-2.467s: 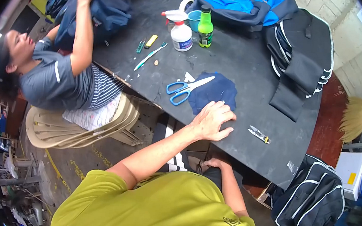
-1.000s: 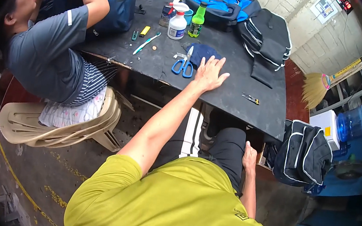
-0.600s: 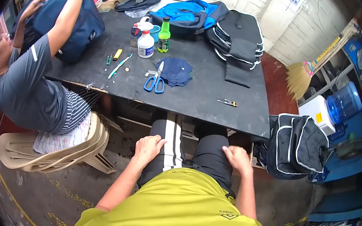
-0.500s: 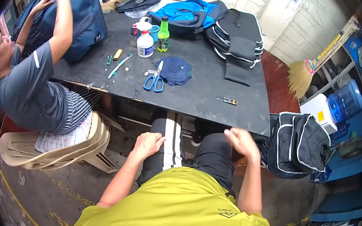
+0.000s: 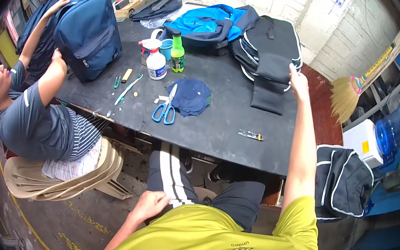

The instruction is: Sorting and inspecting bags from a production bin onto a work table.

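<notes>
At the right of the table, my right hand [image 5: 299,85] reaches out with its arm stretched. Its curled fingers are at the right edge of a black bag [image 5: 279,47] with white piping, which lies flat with a strap-like flap toward me. My left hand [image 5: 150,205] rests on my left thigh, its fingers curled in and nothing visible in them. On the table in front of me lie blue-handled scissors [image 5: 164,113], partly over round dark-blue cloth pieces [image 5: 191,97]. A small slim tool or pen [image 5: 250,135] lies nearer my right arm.
At the left a co-worker [image 5: 33,116] handles a navy backpack [image 5: 89,33]. A spray bottle [image 5: 156,65], green bottle [image 5: 177,53], toothbrush [image 5: 128,89] and blue bag [image 5: 204,23] are on the table [image 5: 217,146]. Another black bag [image 5: 344,183] stands right, below a broom [image 5: 345,99].
My right hand has gone from above my right thigh forward to the black bag's edge. My left hand stays on my thigh. The co-worker's hands have come down onto the navy backpack, which now stands more upright.
</notes>
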Demonstrator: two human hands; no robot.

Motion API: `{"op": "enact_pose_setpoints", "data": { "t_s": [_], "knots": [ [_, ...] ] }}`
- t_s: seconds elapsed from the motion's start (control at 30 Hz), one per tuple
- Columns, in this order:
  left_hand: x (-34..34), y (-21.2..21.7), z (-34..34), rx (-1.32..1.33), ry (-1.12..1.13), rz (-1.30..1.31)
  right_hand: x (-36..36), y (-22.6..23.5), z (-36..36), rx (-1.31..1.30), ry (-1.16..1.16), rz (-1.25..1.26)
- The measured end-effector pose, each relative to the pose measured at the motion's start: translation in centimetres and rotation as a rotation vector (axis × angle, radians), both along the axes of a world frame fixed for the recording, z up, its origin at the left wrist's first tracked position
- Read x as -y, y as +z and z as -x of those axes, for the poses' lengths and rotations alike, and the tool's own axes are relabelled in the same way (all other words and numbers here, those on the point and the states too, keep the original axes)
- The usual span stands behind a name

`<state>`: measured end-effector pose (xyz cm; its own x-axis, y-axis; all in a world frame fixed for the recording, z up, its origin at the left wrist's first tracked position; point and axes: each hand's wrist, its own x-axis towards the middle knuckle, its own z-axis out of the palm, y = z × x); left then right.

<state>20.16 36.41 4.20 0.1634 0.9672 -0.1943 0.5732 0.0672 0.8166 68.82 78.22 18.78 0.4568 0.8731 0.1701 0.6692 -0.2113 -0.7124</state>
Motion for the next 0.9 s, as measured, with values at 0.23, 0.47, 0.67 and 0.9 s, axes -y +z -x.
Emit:
{"op": "enact_pose_setpoints", "data": {
  "t_s": [0.23, 0.47, 0.67, 0.9],
  "knots": [
    [-9.8, 2.3, -3.5, 0.146, -0.048, -0.161, -9.3, -1.6, -1.9, -0.286, -0.138, -0.225],
    [-17.4, 5.1, -8.5, 0.504, -0.071, -0.306, 8.6, -0.3, 10.2, -0.431, 0.419, -0.413],
    [-24.2, 2.7, -13.1, 1.008, 0.077, 0.003, 22.0, -8.5, 12.8, -0.489, 0.513, 0.029],
    [-24.4, 1.4, -13.5, 1.02, 0.112, -0.015, 24.8, -11.1, 11.3, 0.307, 0.581, -0.256]
  ]
}}
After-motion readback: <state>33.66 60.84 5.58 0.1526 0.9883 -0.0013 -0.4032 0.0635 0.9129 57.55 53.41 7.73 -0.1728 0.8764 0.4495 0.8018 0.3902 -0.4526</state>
